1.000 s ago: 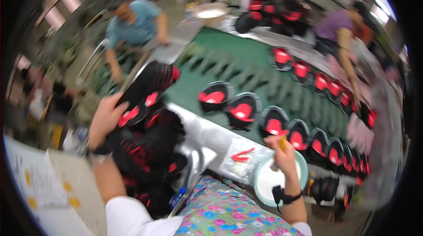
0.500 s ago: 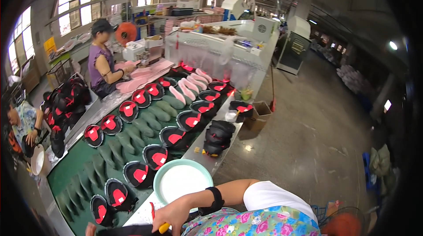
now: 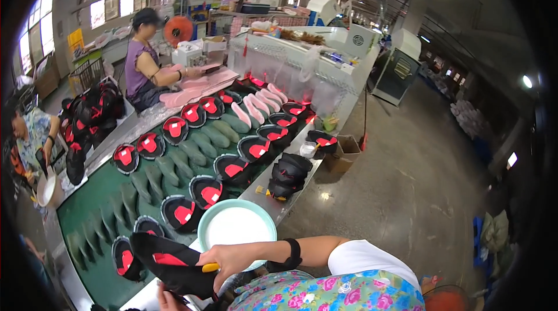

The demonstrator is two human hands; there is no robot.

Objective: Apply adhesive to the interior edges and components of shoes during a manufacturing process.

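A black shoe upper with a red lining (image 3: 174, 267) is held tilted above the near end of the green conveyor (image 3: 87, 206). My right hand (image 3: 232, 260) is closed around the yellow handle of a tool (image 3: 210, 267), its head hidden, and also grips the upper's near edge. At the lower edge of the view, the fingers of my left hand (image 3: 167, 299) are curled at the upper's underside; most of that hand is cut off. Just beyond my right hand stands a pale green basin of white liquid (image 3: 270, 224).
Black uppers with red linings (image 3: 180, 212) and dark green shoe lasts (image 3: 165, 169) line the conveyor. Stacked black uppers (image 3: 289, 174) and a small yellow brush (image 3: 261, 190) lie on the right ledge. Two co-workers (image 3: 142, 67) sit across. A cardboard box (image 3: 347, 151) stands on the floor.
The shoe upper has risen from the lower edge into view, held up over the conveyor's near end. My left hand has moved right, toward it. The view has shifted slightly.
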